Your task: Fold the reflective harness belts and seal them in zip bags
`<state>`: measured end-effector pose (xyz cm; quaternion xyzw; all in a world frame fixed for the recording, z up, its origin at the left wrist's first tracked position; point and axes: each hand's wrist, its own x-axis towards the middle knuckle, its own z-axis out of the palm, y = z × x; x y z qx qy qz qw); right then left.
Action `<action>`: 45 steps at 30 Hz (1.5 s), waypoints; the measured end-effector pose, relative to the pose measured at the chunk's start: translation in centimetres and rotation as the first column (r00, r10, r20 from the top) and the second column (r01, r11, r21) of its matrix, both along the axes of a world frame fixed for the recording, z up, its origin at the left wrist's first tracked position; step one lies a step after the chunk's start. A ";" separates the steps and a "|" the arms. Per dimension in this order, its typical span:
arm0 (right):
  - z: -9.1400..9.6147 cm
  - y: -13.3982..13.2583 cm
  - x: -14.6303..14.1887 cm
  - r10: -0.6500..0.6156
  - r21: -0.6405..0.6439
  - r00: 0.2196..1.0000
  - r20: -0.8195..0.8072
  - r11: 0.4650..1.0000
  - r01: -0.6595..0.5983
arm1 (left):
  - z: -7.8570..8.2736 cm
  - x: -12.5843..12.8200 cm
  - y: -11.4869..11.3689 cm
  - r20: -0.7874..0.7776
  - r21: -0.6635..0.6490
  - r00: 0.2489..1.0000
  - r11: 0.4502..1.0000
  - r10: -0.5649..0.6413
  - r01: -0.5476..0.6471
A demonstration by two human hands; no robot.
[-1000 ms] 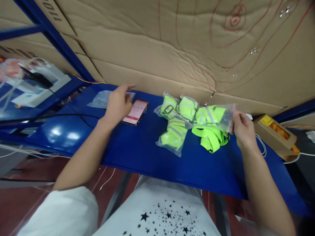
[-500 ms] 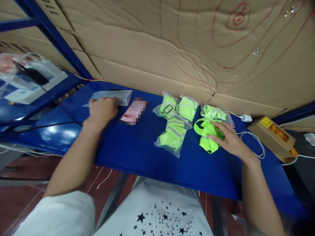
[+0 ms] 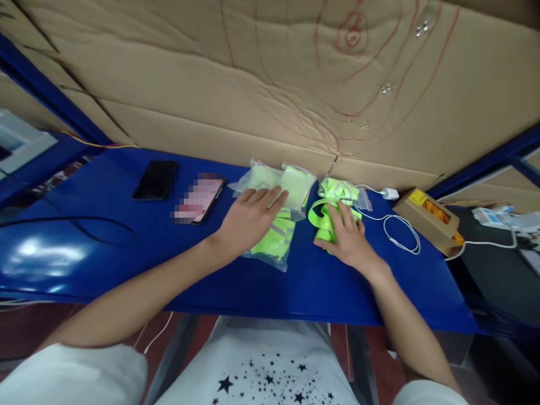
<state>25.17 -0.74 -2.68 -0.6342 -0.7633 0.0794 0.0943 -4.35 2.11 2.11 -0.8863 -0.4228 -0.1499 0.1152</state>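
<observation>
My left hand (image 3: 248, 219) is closed on a clear plastic bag (image 3: 268, 179), its thumb hidden beneath. The bag lies over two bagged neon-yellow bundles at the back. Just in front of them, partly behind my left hand, is another bagged bundle (image 3: 275, 242) with silver stripes. My right hand (image 3: 350, 236) curls over an unbagged neon-yellow reflective strap bundle (image 3: 324, 229), thumb at its near side. A loop of the strap stands up at its left. Behind this bundle sits one more bagged bundle (image 3: 337, 188).
On the blue table (image 3: 236, 287), a phone with a pink screen (image 3: 200, 202) and a black phone (image 3: 156, 180) lie to the left. A white cable (image 3: 403, 244) with its charger (image 3: 390, 193) and a cardboard box (image 3: 430, 219) are on the right. A cardboard wall (image 3: 211, 124) stands behind.
My left hand has moved right, carrying the clear bag from the table's left side to over the bagged bundles. The black phone is uncovered. My right hand stays at the unbagged bundle; the view has shifted right.
</observation>
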 end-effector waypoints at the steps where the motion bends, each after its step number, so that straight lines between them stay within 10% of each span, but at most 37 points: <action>1: -0.4 0.1 -0.9 -0.069 0.030 0.997 -0.021 0.997 0.070 | -0.5 0.8 0.3 -0.036 -0.038 0.999 0.999 -0.004 0.003; 7: -1.1 2.5 -1.1 -0.196 0.056 0.939 -0.282 0.974 0.220 | 1.2 3.3 0.5 -0.034 -0.088 0.997 0.994 -0.063 0.059; 17: 0.3 3.4 3.5 -0.039 0.301 0.862 -0.505 0.928 0.218 | 3.1 5.4 1.6 0.195 -0.131 0.963 0.967 -0.189 0.216; 27: 2.4 1.9 3.3 0.028 0.237 0.393 -0.919 0.836 0.495 | -0.4 7.7 0.6 0.403 -0.146 0.800 0.832 -0.444 0.535; 32: 3.7 1.4 2.4 0.075 0.208 0.485 -0.871 0.952 0.226 | -2.4 9.3 -0.4 0.728 -0.239 0.638 0.779 -0.251 0.580; 35: 3.4 1.4 2.0 0.062 0.175 0.539 -0.840 0.971 0.161 | -3.5 10.2 -0.5 0.834 -0.434 0.552 0.597 -0.019 0.675; 39: 3.3 1.7 3.3 -0.033 0.125 0.500 -0.865 0.952 0.280 | -3.9 10.9 -1.0 0.741 -0.666 0.635 0.357 0.219 0.655; 42: 4.8 0.5 4.7 -0.019 0.235 0.580 -0.814 0.903 0.360 | -3.5 10.8 -1.2 0.720 -0.683 0.659 0.392 0.219 0.616; 45: 6.9 -3.0 4.3 0.116 0.601 0.730 -0.674 0.660 0.450 | -2.3 10.1 -1.2 0.571 -0.683 0.820 0.535 -0.035 0.498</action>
